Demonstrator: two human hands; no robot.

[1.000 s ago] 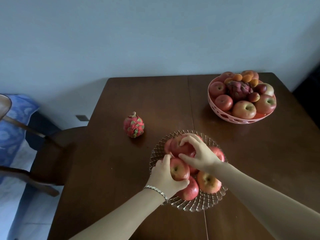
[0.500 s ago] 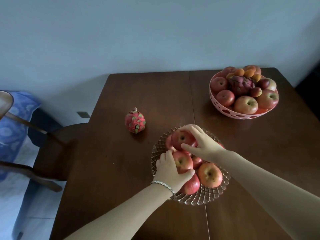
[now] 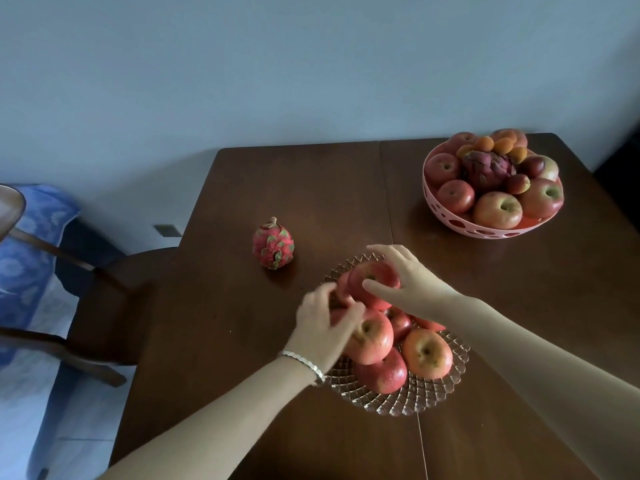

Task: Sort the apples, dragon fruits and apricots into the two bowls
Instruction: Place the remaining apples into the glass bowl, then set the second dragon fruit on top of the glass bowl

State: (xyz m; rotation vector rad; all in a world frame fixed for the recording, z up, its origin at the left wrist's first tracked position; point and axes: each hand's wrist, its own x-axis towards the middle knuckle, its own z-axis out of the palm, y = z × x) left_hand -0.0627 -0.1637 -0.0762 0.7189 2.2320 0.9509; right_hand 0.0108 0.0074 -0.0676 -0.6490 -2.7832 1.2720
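Observation:
A glass bowl [image 3: 429, 400] near the table's front holds several red apples. My right hand [image 3: 415, 285] grips the top apple [image 3: 375, 277] at the bowl's far side. My left hand [image 3: 323, 323], with a bracelet on its wrist, is blurred and curls against the apples at the bowl's left edge; whether it grips one is unclear. One apple [image 3: 372, 337] lies bare just right of it. A pink perforated bowl [image 3: 485, 230] at the far right holds apples, a dark dragon fruit [image 3: 486, 169] and apricots [image 3: 504, 145]. A second dragon fruit [image 3: 273, 244] stands alone on the table [image 3: 311, 188].
A wooden chair [image 3: 114, 299] stands at the table's left edge, with blue cloth [image 3: 31, 244] beyond it. A pale wall runs behind the table. Bare tabletop lies between the two bowls and around the lone dragon fruit.
My left hand slid up and left off the apple it covered, which now shows. My right hand stays on the top apple. The view tilted a little.

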